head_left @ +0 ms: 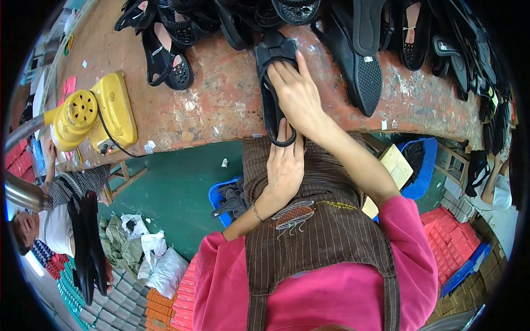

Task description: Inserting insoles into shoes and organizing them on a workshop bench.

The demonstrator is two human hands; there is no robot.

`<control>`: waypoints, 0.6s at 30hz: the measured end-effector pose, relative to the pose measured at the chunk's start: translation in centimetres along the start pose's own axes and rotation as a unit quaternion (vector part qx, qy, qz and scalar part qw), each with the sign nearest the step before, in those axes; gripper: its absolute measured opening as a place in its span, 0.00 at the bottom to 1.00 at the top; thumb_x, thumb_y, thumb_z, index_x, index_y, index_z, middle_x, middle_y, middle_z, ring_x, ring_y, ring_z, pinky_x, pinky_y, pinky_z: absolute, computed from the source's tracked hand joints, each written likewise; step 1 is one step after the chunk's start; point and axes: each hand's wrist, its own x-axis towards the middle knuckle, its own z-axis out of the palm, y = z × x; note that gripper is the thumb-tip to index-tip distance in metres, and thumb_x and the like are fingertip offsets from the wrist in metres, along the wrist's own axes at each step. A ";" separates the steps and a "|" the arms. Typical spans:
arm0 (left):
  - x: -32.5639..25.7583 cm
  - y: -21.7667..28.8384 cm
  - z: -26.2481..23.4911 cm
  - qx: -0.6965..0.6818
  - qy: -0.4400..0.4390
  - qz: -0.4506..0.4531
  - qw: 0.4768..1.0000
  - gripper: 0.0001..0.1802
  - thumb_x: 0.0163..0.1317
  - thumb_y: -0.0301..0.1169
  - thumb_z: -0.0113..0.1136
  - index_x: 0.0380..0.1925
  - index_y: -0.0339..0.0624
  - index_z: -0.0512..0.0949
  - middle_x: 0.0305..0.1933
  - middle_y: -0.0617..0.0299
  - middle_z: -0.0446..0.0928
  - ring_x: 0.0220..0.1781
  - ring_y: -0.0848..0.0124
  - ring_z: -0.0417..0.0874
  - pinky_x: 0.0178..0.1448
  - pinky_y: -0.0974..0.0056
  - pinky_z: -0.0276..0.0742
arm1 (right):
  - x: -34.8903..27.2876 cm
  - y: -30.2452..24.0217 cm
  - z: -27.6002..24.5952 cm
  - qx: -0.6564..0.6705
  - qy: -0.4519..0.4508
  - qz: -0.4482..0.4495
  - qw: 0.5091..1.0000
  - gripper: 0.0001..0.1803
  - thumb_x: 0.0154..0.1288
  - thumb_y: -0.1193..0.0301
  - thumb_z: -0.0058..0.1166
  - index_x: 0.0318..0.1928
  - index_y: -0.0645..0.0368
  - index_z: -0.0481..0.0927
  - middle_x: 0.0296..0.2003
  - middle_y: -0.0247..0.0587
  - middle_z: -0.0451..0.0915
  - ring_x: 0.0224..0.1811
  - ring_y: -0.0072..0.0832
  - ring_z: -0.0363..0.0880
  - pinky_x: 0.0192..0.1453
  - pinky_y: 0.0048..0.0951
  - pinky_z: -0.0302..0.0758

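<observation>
A black slingback shoe (274,51) with a bow on its toe lies on the table edge in front of me, toe pointing away. My right hand (301,98) grips its front part: the fingers reach into the opening and the thumb presses along the outer side. At the heel end, my left hand (285,170) has its fingers up inside the elastic heel strap, holding the back of the shoe; those fingertips are partly hidden. Just right of this shoe lies a black shoe (353,71) with its patterned sole up. A black sandal (179,71) with a perforated toe rests to the left.
Many black shoes (237,25) are heaped along the far side of the worn table (215,110). A yellow lamp-like device (113,113) stands at left. Below are a blue crate (424,165) and red boxes (450,237). Another person (61,220) is at far left.
</observation>
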 end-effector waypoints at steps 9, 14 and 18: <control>-0.2 0.3 -0.1 -0.080 -0.032 -0.056 0.995 0.29 0.59 0.28 0.57 0.61 0.25 0.69 0.71 0.39 0.62 0.74 0.47 0.63 0.73 0.54 0.66 | -0.8 -0.3 0.3 -0.038 -0.014 0.019 0.999 0.30 0.57 0.77 0.46 0.61 0.80 0.69 0.59 0.69 0.73 0.66 0.55 0.70 0.77 0.59 0.46; -0.6 -0.4 0.5 -0.104 0.023 -0.062 0.992 0.23 0.59 0.26 0.57 0.56 0.34 0.76 0.63 0.40 0.71 0.66 0.47 0.72 0.68 0.52 0.71 | -2.8 -1.7 0.8 -0.060 0.054 -0.007 0.997 0.36 0.54 0.75 0.49 0.65 0.83 0.62 0.65 0.74 0.65 0.71 0.57 0.63 0.77 0.62 0.41; 0.1 -0.1 -0.2 -0.070 0.026 -0.012 0.997 0.28 0.56 0.25 0.58 0.59 0.30 0.73 0.62 0.41 0.73 0.70 0.46 0.68 0.74 0.49 0.64 | 0.2 -1.5 -0.1 -0.057 -0.024 0.031 0.998 0.31 0.61 0.73 0.44 0.62 0.82 0.66 0.62 0.70 0.69 0.69 0.56 0.66 0.78 0.60 0.42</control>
